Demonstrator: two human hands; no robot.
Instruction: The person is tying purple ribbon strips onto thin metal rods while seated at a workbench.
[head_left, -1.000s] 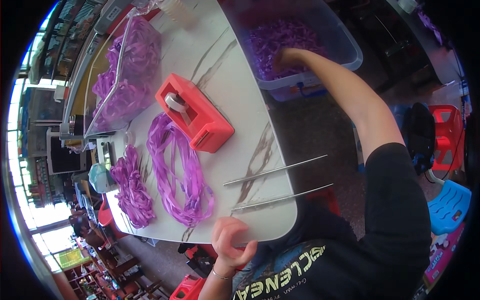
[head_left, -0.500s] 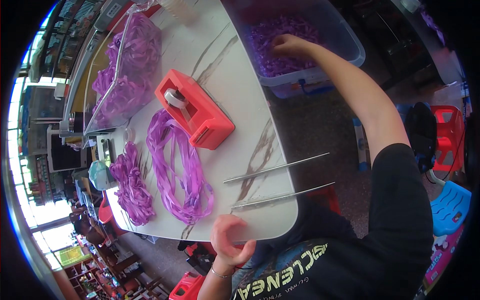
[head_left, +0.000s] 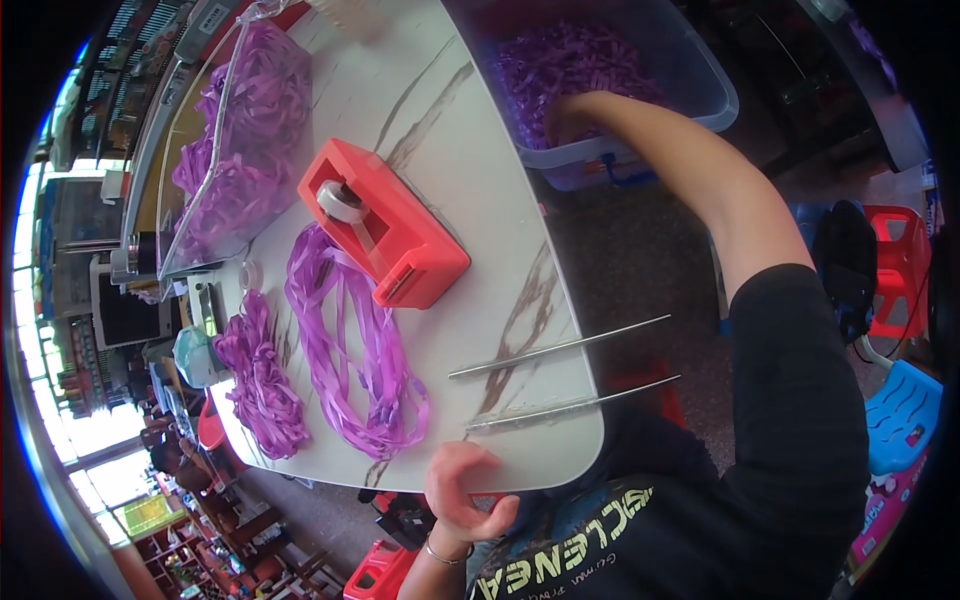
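- Inside the plastic bin, purple strips lie heaped and loose; a light, shallow grasp should limit tangling.
- Right hand reaches among them; whether its fingers pinch anything, I cannot tell.
- Left hand, holding nothing, is at the edge of the table, fingers curled, thumb apart; it could help part strands.
- Strips are best kept clear of the metal rods overhanging the edge.

The left hand curls loosely at lower centre, thumb apart. The right arm bends; the right hand is upper centre, fingertips hidden.
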